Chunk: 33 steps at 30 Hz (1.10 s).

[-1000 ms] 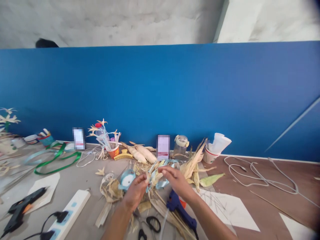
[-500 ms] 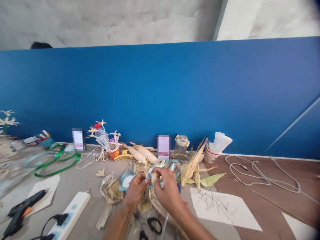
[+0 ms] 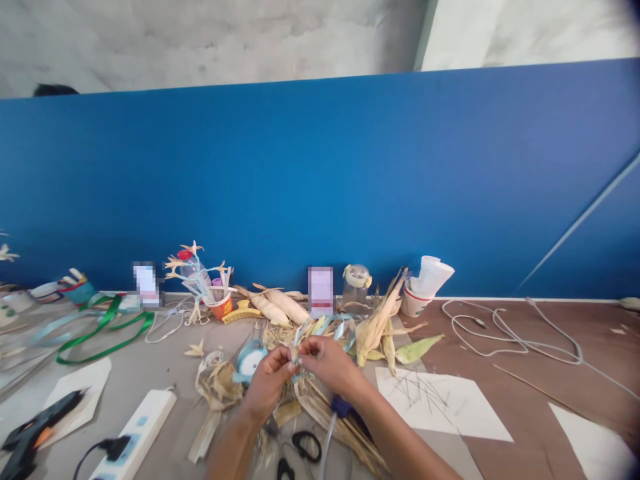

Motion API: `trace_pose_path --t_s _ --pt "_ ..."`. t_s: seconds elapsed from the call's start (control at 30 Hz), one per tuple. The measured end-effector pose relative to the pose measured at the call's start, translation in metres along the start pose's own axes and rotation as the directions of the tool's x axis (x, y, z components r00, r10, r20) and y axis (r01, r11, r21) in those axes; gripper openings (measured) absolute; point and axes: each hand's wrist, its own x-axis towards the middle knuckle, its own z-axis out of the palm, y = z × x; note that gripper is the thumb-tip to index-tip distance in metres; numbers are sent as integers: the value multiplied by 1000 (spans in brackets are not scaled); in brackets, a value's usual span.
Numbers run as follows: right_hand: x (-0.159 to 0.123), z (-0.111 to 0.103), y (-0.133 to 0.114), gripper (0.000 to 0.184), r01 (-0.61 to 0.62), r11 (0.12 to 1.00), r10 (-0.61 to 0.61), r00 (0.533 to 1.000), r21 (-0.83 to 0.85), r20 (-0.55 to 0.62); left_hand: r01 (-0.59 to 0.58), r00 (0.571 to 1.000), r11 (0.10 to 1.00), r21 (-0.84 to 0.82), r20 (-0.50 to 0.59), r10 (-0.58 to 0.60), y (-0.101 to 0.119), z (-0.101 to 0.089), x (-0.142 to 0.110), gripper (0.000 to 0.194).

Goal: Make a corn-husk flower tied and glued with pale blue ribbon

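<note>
My left hand (image 3: 273,379) and my right hand (image 3: 327,363) meet at the middle of the table, fingertips pinched close together. Between them is a small pale piece with a bit of light-blue ribbon (image 3: 295,359), mostly covered by the fingers. Behind my right hand lie more light-blue ribbon strips (image 3: 337,327). A light-blue ribbon spool (image 3: 251,359) rests just left of my left hand. Dry corn husks (image 3: 220,383) are left of my left forearm, and more husk strips (image 3: 320,403) spread beneath both arms. Black-handled scissors (image 3: 306,447) lie between my forearms.
Behind the hands stand a phone (image 3: 321,291), a lidded jar (image 3: 356,293), a red cup (image 3: 220,307) holding husk flowers, and a white cup (image 3: 416,303). A glue gun (image 3: 43,423) and power strip (image 3: 137,433) lie left. Thin wires on paper (image 3: 475,407) and a cable (image 3: 510,340) lie right.
The ribbon loop that rose over my right hand's fingers is no longer raised there. My right hand's fingertips have moved left, against those of my left. The view has shifted slightly right.
</note>
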Motion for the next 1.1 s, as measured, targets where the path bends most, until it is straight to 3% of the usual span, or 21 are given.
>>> trace_pose_path --t_s 0.13,0.43,0.7,0.8,0.93,1.1 --pt "0 4 3 6 -25 993 17 997 -116 -70 -6 999 1000 19 -42 7 -5 0 2 25" --pt "-2 3 6 8 35 999 -34 999 28 -16 4 995 999 40 -100 0 -4 5 2 28" --pt "-7 9 -4 13 -134 946 88 982 -294 -166 -76 989 942 328 -94 113 -5 9 2 20" --pt "-6 11 -2 12 -133 940 78 980 -314 -182 -100 985 911 400 -87 146 -3 11 -1 15" --pt "-2 6 5 11 -127 966 94 984 -225 -153 -67 997 922 382 -5 75 2 9 -2 18" --pt "0 -1 10 13 -53 987 40 995 -149 -87 11 988 968 249 -149 27 5 2 0 23"
